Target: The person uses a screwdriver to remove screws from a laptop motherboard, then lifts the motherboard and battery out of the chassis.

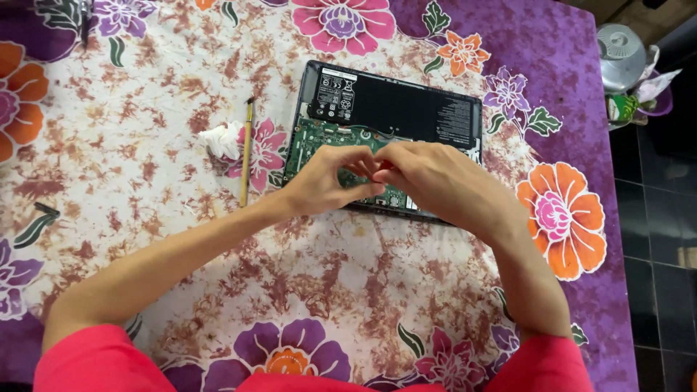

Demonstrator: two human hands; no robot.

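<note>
An opened laptop base (pixel 392 116) lies on the flowered cloth, its black battery at the far side and green circuit board nearer me. My left hand (pixel 327 181) and my right hand (pixel 435 181) meet over the board, fingertips pinched together on a small red part (pixel 382 168) between them. Most of that part is hidden by my fingers, so its shape is unclear. Both hands cover the board's near right portion.
A thin wooden-handled brush (pixel 247 152) and a crumpled white tissue (pixel 221 139) lie left of the laptop. A small dark piece (pixel 46 209) sits at the far left. The table's right edge drops to a tiled floor with a grey round object (pixel 621 54).
</note>
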